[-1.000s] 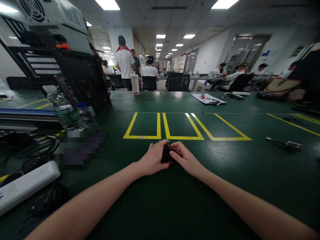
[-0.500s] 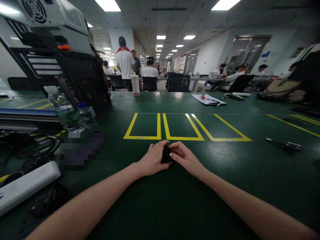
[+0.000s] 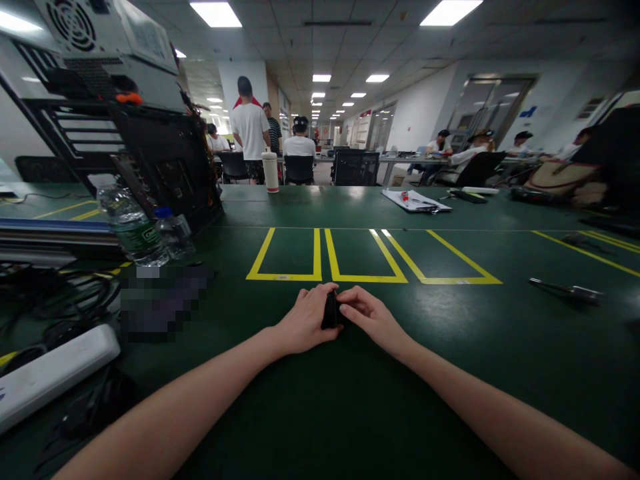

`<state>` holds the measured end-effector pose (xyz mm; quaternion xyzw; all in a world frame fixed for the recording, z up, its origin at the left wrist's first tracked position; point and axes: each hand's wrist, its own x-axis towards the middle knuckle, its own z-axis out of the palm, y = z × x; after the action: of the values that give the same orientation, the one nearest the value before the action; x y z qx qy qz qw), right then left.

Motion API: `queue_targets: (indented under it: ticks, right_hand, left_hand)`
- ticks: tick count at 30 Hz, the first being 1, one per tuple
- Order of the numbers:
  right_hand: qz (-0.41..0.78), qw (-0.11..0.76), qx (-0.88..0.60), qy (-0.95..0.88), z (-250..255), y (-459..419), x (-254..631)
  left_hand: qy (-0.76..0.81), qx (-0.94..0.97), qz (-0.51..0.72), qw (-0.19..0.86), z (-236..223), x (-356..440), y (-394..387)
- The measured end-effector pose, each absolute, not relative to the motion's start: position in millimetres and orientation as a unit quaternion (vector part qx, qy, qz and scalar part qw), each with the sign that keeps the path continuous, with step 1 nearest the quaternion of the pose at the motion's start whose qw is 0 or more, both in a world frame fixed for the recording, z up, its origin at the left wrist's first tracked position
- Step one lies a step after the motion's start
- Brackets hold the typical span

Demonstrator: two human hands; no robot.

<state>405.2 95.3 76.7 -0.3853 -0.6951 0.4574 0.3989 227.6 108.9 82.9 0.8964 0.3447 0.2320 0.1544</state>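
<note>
A small black object (image 3: 331,311) sits on the green table (image 3: 350,413) between my two hands, just in front of the yellow taped boxes (image 3: 320,257). My left hand (image 3: 305,320) curls around its left side with the fingers closed on it. My right hand (image 3: 367,317) pinches its right side with thumb and fingers. Most of the object is hidden by my fingers.
To the left stand water bottles (image 3: 131,227), a black open computer case (image 3: 165,160), cables and a white power strip (image 3: 53,373). A metal tool (image 3: 567,290) lies at right, a clipboard (image 3: 416,200) and white cup (image 3: 271,171) farther back. Several people sit or stand at distant desks.
My hands stay together on the black object; the fingers of my right hand shift slightly on it. The view tilts a little.
</note>
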Motion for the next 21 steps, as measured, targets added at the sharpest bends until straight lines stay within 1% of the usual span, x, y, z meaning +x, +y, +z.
queue_targets:
  ticks: [6, 9, 15, 21]
  right_hand:
    - [0.448, 0.378, -0.425, -0.690, 74.1, 96.5, 404.3]
    - [0.452, 0.366, -0.407, -0.704, 74.9, 95.9, 404.9]
    - [0.442, 0.385, -0.379, -0.716, 74.7, 95.2, 405.0]
    - [0.442, 0.369, -0.423, -0.700, 72.0, 95.2, 403.2]
  left_hand:
    - [0.350, 0.895, 0.226, 0.160, 83.6, 227.7, 108.4]
    - [0.347, 0.896, 0.227, 0.160, 83.4, 227.1, 108.5]
    - [0.359, 0.892, 0.227, 0.154, 80.8, 227.3, 110.5]
    - [0.367, 0.887, 0.224, 0.170, 83.4, 228.4, 108.9]
